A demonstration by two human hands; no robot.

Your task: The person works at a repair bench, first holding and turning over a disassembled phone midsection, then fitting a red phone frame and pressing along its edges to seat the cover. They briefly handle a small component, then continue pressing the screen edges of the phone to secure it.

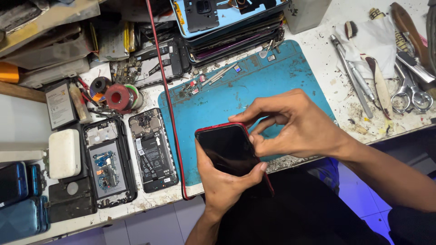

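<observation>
A: While your left hand cups the red-edged phone from below, thumb laid across its lower right corner, where do you log the item?

B: Item one: phone, dark screen up, held just off the near edge of the workbench, partly over the blue mat. Your left hand is closed around it. Your right hand is half curled, fingertips pinched at the phone's upper right edge, index finger arched over the top corner.

A: Step in hand?

B: By my reading, you are working that edge of the screen, feeling or prying at the seam. I can't tell whether a pick sits between your fingers.

A: Next move requires?

B: Judged from the grip: steady support from the left palm, light pressure from the right fingertips along the frame, no twisting of the glass.

A: Other entries?

B: Two opened phones, backs off, near the left part of the near edge; a white block beside them; tape rolls behind; a stack of phone frames at the far edge; tweezers and scissors at the right end; a red cable running across the bench from far edge to near.
</observation>
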